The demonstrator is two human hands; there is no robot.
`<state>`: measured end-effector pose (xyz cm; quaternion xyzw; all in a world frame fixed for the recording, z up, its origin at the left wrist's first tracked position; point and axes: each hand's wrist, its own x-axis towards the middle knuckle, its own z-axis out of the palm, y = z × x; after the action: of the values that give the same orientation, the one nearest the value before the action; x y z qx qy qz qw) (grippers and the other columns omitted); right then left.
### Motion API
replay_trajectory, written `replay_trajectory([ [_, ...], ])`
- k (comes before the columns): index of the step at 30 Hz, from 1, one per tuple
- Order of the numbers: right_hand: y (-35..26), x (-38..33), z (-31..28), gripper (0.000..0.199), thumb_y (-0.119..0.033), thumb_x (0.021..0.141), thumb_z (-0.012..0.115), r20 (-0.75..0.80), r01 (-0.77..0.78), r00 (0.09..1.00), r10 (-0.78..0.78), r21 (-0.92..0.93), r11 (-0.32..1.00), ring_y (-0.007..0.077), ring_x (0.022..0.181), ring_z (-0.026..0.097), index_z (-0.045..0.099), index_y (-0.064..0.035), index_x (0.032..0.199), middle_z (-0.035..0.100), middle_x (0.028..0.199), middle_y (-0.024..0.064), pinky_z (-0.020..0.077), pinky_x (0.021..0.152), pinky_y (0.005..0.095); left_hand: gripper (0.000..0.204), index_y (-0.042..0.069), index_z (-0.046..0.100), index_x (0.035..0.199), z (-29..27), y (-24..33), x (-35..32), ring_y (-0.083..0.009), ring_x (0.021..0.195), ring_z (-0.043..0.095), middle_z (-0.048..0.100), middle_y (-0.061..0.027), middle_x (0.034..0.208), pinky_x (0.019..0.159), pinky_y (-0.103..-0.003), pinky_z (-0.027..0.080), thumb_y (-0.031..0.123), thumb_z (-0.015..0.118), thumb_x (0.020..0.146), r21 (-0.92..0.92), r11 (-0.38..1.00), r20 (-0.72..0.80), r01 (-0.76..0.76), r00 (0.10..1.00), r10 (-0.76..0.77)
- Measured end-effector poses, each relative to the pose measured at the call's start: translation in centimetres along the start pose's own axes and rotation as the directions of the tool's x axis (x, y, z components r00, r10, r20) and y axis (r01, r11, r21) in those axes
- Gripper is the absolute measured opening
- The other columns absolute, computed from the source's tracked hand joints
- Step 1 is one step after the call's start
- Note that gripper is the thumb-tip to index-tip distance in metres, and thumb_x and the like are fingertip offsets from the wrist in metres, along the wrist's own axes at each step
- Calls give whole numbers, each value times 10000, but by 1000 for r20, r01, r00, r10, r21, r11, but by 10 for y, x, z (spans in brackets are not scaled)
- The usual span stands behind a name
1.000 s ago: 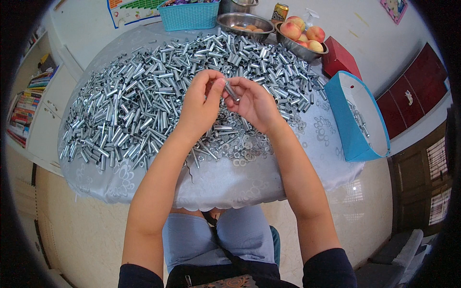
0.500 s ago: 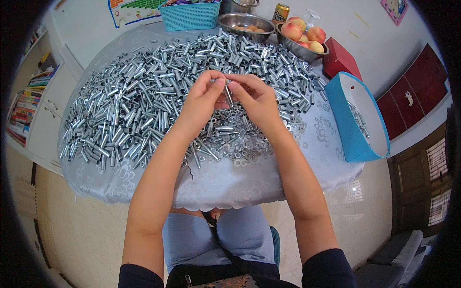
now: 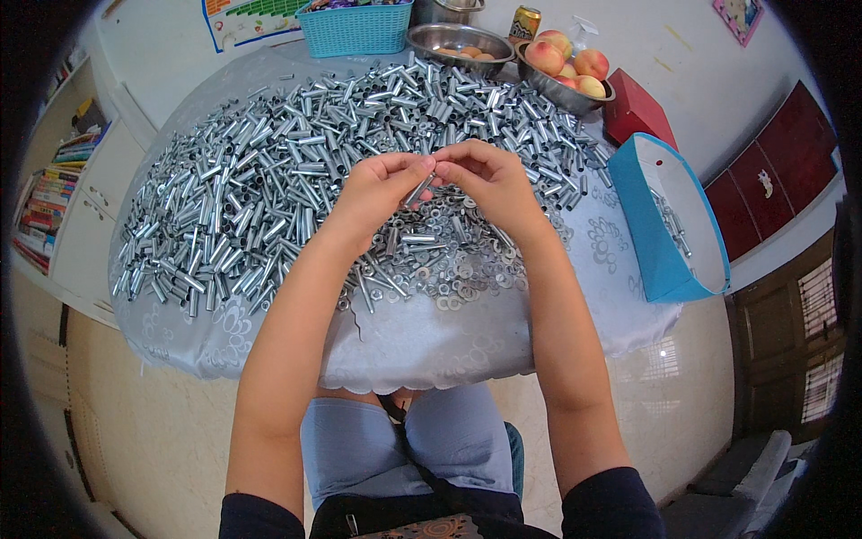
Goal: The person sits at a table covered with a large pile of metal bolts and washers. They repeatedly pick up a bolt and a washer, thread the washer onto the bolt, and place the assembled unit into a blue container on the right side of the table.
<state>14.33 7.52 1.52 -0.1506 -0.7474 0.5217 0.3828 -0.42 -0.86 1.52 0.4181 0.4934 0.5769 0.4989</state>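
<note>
Over the pile, my left hand (image 3: 370, 196) is closed, with its thumb and fingers round a slim shiny metal sleeve (image 3: 418, 191) that slants down to the left. The thumb and fingertips of my right hand (image 3: 492, 187) pinch at the sleeve's upper end, touching the left fingertips. Whether a smaller part sits at that end is hidden by the fingers. Beneath and around both hands lies a wide heap of metal sleeves (image 3: 242, 193). Nearer to me are loose flat washers (image 3: 467, 274) and a few bolts (image 3: 365, 292).
A blue fabric bin (image 3: 663, 280) with several metal pieces stands at the right edge of the silver tablecloth (image 3: 431, 352). Along the back are a turquoise basket (image 3: 355, 34), a steel bowl (image 3: 422, 45), a bowl of peaches (image 3: 575, 99), a can (image 3: 524, 24) and a red box (image 3: 639, 110).
The metal sleeve has tilted from leaning right to slanting down to the left. My right hand has turned and shifted slightly right, and its fingertips now meet the left ones at the sleeve's top.
</note>
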Motion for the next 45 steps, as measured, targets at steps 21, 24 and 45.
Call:
replay_trajectory([
  [21,1,3,6,134,-138,810,612,-237,147,957,-168,-103,984,66,688,501,565,-20,853,534,781,10,404,623,202,420,169,319,631,3,-3,-1,-55,443,241,241,71,540,429,-214,236,492,331,900,-372,886,303,277,938,-167],
  [24,-10,4,15,130,-143,821,596,-324,126,943,-76,135,983,57,680,496,566,-19,845,540,763,4,404,616,203,417,172,317,626,1,-2,0,-55,441,242,238,71,537,425,-214,231,485,329,902,-430,882,203,194,972,-115],
  [45,17,-10,15,145,-110,725,574,189,208,976,-105,-693,690,302,789,545,645,-75,846,574,821,126,436,737,377,409,161,325,624,-10,-7,6,-68,442,254,259,61,531,435,-227,244,462,358,898,-461,881,5,111,992,-123],
])
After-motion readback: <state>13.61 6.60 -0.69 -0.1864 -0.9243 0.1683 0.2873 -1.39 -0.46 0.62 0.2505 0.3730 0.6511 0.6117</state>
